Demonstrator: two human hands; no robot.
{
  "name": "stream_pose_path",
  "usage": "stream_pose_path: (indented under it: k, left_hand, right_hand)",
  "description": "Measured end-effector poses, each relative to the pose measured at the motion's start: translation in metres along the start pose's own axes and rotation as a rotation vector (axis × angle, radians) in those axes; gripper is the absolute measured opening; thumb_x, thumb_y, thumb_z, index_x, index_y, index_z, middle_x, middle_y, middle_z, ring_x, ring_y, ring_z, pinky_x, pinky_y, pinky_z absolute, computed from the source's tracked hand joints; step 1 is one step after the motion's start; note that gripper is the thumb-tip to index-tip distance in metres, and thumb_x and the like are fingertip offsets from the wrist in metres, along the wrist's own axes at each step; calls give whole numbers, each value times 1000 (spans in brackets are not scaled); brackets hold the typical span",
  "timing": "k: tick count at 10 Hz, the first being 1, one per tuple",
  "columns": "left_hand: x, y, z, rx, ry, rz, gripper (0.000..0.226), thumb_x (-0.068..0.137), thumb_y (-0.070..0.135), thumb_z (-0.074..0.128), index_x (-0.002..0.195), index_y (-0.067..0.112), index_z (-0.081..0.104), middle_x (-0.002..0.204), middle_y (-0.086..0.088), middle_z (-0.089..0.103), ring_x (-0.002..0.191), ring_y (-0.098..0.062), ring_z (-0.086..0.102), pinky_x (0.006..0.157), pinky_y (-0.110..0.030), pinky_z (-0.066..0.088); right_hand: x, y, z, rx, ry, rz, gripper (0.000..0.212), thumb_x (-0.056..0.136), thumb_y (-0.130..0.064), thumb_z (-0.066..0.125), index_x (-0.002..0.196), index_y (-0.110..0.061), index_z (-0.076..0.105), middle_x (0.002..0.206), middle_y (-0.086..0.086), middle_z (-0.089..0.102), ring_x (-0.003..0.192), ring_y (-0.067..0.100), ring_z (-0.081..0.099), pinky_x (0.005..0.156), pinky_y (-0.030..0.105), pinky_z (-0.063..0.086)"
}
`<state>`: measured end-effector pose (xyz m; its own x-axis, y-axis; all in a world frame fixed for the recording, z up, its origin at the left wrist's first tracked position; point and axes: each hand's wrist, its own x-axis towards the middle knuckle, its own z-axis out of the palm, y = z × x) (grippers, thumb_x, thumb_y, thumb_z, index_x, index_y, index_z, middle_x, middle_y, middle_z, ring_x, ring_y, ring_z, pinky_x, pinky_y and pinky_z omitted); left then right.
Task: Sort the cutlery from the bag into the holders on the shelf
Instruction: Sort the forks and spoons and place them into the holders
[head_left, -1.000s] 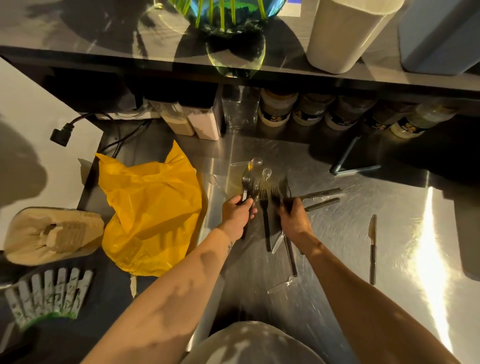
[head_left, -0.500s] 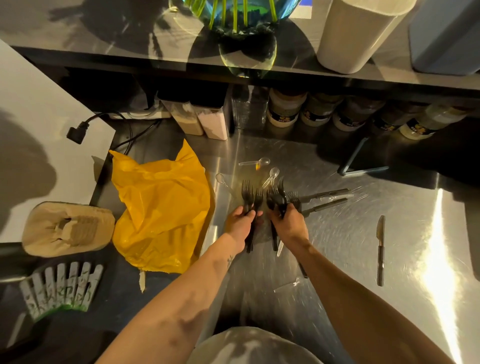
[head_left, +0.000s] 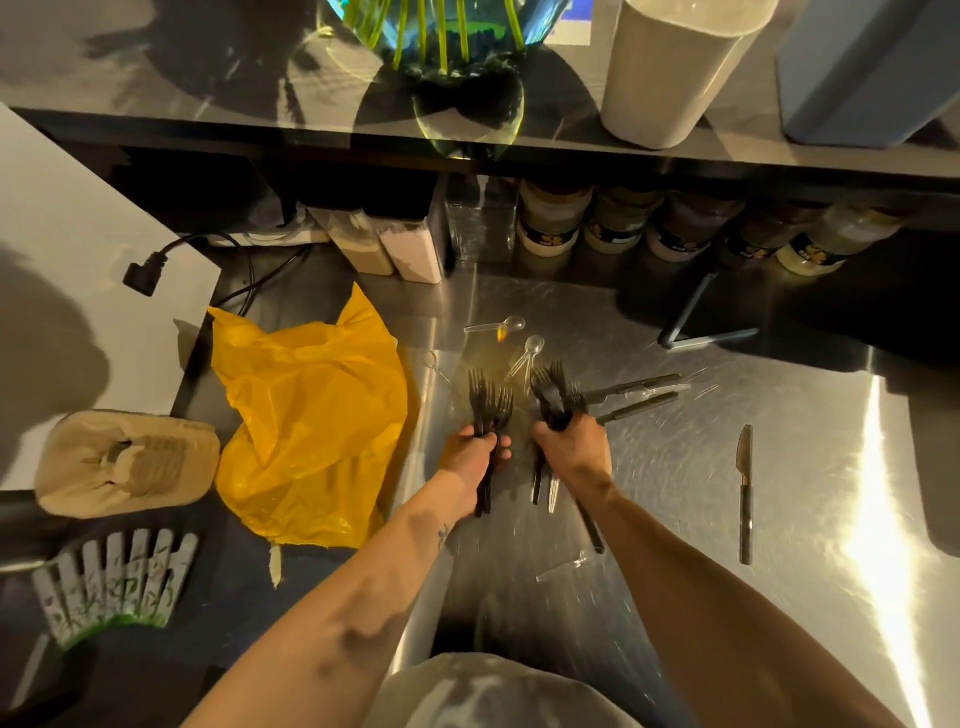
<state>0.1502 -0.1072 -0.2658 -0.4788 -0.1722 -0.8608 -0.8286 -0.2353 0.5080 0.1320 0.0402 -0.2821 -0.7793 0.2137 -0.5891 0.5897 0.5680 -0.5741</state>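
My left hand (head_left: 475, 457) grips a bunch of black plastic forks (head_left: 488, 402), tines pointing away from me. My right hand (head_left: 574, 449) holds a second bunch of black forks (head_left: 550, 389), with a clear piece among the handles below my fist. Both bunches are just above the steel counter (head_left: 675, 493). Two clear spoons (head_left: 511, 326) lie beyond them. Black knives (head_left: 636, 397) lie to the right of my right hand, and a single knife (head_left: 746, 493) lies farther right. The crumpled yellow bag (head_left: 311, 421) lies to the left. A white cylindrical holder (head_left: 670, 73) stands on the shelf above.
A glass vase with green stems (head_left: 452, 47) and a blue-grey container (head_left: 867, 67) share the upper shelf. Jars (head_left: 618, 223) line the back under it. Tongs (head_left: 696, 322) lie at the back right. A cardboard cup carrier (head_left: 124, 462) and patterned sleeves (head_left: 114, 582) sit at the left.
Both hands have gathered forks off the counter and lifted them into upright bunches. The view has shifted slightly towards the shelf.
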Motion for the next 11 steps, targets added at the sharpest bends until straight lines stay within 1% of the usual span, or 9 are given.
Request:
stream_pose_path:
  k: [2, 3, 4, 5, 6, 7, 8, 10, 11]
  left_hand:
    - [-23, -1, 19, 12, -83, 18, 23, 102, 5, 50, 119, 8, 65, 106, -17, 71, 87, -24, 66, 75, -32, 60]
    - [-44, -1, 35, 15, -108, 20, 23, 102, 7, 48, 120, 9, 63, 117, -22, 69, 94, -26, 66, 87, -37, 57]
    - [-64, -9, 50, 83, -95, 67, 15, 103, 9, 45, 107, 14, 58, 105, -17, 68, 87, -18, 62, 71, -19, 51]
    - [-75, -25, 63, -38, -109, 23, 19, 103, 12, 43, 111, 14, 60, 114, -19, 68, 99, -28, 63, 81, -34, 52]
    - [-80, -43, 73, -152, -133, -38, 24, 104, 30, 45, 110, 19, 65, 116, -13, 70, 107, -29, 65, 98, -45, 52]
    - [-96, -50, 76, -245, -237, -90, 29, 101, 49, 51, 102, 23, 65, 111, -4, 70, 100, -18, 66, 96, -40, 53]
    - [-119, -57, 83, -834, -174, -286, 23, 98, 45, 57, 104, 23, 55, 106, 6, 54, 93, -12, 58, 80, -30, 50]
    - [-130, -68, 83, -38, -172, 70, 28, 102, 34, 52, 121, 16, 61, 96, 7, 63, 76, -5, 64, 72, -28, 52]
    - [-133, -74, 90, -119, -87, 151, 13, 103, 20, 50, 108, 11, 58, 106, -13, 69, 90, -26, 69, 79, -39, 57]
  right_hand:
    - [-21, -2, -14, 359, -91, -14, 21, 92, -29, 60, 94, -10, 69, 73, 2, 70, 67, 14, 66, 55, 20, 51]
    - [-38, -2, -10, 450, -93, -14, 16, 99, -23, 51, 112, -13, 55, 94, 4, 68, 85, 19, 67, 74, 35, 57]
    - [-62, 3, -6, 471, -81, -38, 21, 105, -14, 41, 125, -15, 46, 108, 2, 64, 97, 17, 62, 86, 33, 49]
    - [-82, 11, -7, 540, -54, -11, 11, 107, -14, 39, 116, -12, 45, 104, 4, 63, 93, 19, 61, 77, 26, 49]
    - [-84, 25, -2, 580, -22, 25, 18, 99, -44, 44, 104, -27, 48, 108, 9, 61, 105, 28, 61, 93, 39, 54]
    - [-96, 33, -9, 561, 9, 2, 26, 98, -55, 43, 92, -34, 58, 105, 5, 59, 103, 23, 59, 99, 51, 48]
    - [-118, 31, -20, 649, 42, 39, 44, 99, -51, 41, 101, -18, 69, 104, 5, 59, 101, 20, 56, 94, 48, 49]
    - [-110, 72, -9, 753, 67, 84, 74, 78, -71, 39, 129, -22, 61, 137, 8, 54, 128, 26, 52, 112, 55, 40]
    - [-139, 62, -29, 805, -14, 48, 61, 80, -67, 43, 118, -26, 66, 132, 8, 58, 120, 25, 58, 109, 50, 44]
